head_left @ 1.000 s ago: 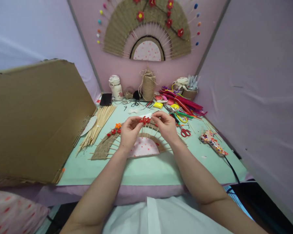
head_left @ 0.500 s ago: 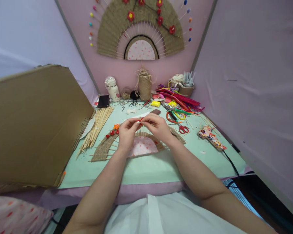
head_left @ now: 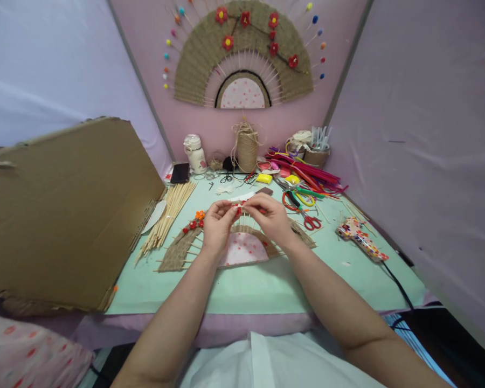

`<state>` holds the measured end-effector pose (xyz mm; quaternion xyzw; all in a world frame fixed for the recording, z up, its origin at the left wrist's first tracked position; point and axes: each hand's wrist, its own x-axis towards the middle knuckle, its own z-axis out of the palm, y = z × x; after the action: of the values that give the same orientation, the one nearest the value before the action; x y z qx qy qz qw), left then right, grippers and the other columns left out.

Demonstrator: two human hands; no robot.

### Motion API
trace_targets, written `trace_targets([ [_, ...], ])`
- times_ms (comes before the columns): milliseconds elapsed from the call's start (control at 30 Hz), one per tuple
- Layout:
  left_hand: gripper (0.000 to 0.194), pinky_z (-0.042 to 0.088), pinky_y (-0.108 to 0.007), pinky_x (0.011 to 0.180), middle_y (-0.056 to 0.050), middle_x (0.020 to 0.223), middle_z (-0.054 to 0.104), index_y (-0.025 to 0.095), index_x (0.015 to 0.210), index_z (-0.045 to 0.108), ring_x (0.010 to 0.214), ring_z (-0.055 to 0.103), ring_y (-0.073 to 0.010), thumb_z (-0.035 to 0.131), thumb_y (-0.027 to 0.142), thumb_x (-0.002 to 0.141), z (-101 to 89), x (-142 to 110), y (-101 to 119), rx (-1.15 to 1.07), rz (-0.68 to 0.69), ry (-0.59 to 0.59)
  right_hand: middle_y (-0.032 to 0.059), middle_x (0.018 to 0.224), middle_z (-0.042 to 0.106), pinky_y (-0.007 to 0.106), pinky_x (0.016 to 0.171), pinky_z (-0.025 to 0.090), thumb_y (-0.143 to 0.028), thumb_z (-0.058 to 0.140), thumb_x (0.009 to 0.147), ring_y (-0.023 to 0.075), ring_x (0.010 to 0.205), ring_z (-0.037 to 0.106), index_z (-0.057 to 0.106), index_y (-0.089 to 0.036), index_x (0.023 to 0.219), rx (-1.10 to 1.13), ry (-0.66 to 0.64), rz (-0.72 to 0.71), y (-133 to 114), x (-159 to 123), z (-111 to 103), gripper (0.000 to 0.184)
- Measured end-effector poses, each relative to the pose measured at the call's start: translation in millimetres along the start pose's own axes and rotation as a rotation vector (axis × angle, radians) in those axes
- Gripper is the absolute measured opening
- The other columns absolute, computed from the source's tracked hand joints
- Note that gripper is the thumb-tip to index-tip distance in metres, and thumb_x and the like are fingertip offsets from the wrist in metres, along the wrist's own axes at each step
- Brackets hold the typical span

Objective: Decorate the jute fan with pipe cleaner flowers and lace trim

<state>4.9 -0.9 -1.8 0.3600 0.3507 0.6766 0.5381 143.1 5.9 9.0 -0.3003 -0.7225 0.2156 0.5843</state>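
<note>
Red piece (head_left: pixel 238 210), apparently between pinched fingertips (head_left: pixel 230 215)

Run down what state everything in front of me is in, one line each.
Left hand, pinching a small red piece
Right hand, pinching at that piece
Table fan, flat, partly hidden by the hands
Wall fan, hung up
White bottle, upright, capped
Phone, flat, screen dark
Twine spool, upright, strands loose
Glue gun, lying down, corded, power unclear
Wooden sticks, loose pile

A: How were the arms (head_left: pixel 173 318) posed?
B: Both were extended forward and angled inward.
A: Were the left hand (head_left: pixel 219 225) and right hand (head_left: pixel 270 218) parted?
B: Barely; both were held pinched, nearly meeting.
</note>
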Motion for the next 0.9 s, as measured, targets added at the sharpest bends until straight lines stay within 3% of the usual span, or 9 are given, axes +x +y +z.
trace_targets([
  [133,0.032,0.052,-0.024,0.070,0.001,0.073,0.065,0.017,0.084,0.057,0.067,0.063,-0.0092,0.079,0.026,0.062,-2.1,1.3,-1.8,0.062,0.037,-0.007,0.0039,0.079,0.063,0.029,0.066,0.046,-0.028,0.060,0.085,0.0156,0.076,0.058,0.068,-0.020,0.079,0.016,0.009,0.066,-0.9,1.6,-4.5,0.013],
  [300,0.030,0.052,-0.026,0.074,0.000,0.079,0.066,0.018,0.087,0.057,0.074,0.064,-0.0111,0.076,0.024,0.065,-6.6,1.7,-5.3,0.175,0.132,-0.038,0.0048,0.084,0.062,0.030,0.071,0.046,-0.026,0.059,0.087,0.0158,0.080,0.057,0.069,-0.021,0.085,-0.084,-0.099,0.024,4.2,-0.3,-3.7,0.012],
  [500,0.027,0.052,-0.027,0.076,-0.002,0.083,0.068,0.018,0.089,0.056,0.079,0.065,-0.0134,0.073,0.022,0.068,-5.8,-3.7,-3.6,0.328,0.236,-0.068,0.0049,0.082,0.062,0.033,0.075,0.045,-0.026,0.057,0.088,0.0175,0.082,0.056,0.068,-0.021,0.084,-0.209,-0.092,-0.037,7.2,-0.4,-4.2,0.012],
  [700,0.027,0.051,-0.027,0.076,-0.004,0.085,0.067,0.017,0.092,0.056,0.082,0.065,-0.0144,0.071,0.020,0.070,-8.7,-3.1,-6.1,0.410,0.270,-0.045,0.0062,0.081,0.061,0.034,0.077,0.043,-0.025,0.052,0.091,0.0192,0.082,0.053,0.067,-0.021,0.085,-0.388,-0.138,-0.160,9.4,-1.1,-5.1,0.017],
  [900,0.023,0.051,-0.028,0.077,-0.005,0.087,0.067,0.017,0.092,0.059,0.082,0.065,-0.0155,0.068,0.019,0.072,-9.8,-3.4,-5.9,0.543,0.316,-0.078,0.0067,0.079,0.060,0.034,0.075,0.043,-0.027,0.050,0.092,0.0197,0.081,0.051,0.067,-0.020,0.085,-0.450,-0.147,-0.190,12.1,-1.4,-5.5,0.020],
])
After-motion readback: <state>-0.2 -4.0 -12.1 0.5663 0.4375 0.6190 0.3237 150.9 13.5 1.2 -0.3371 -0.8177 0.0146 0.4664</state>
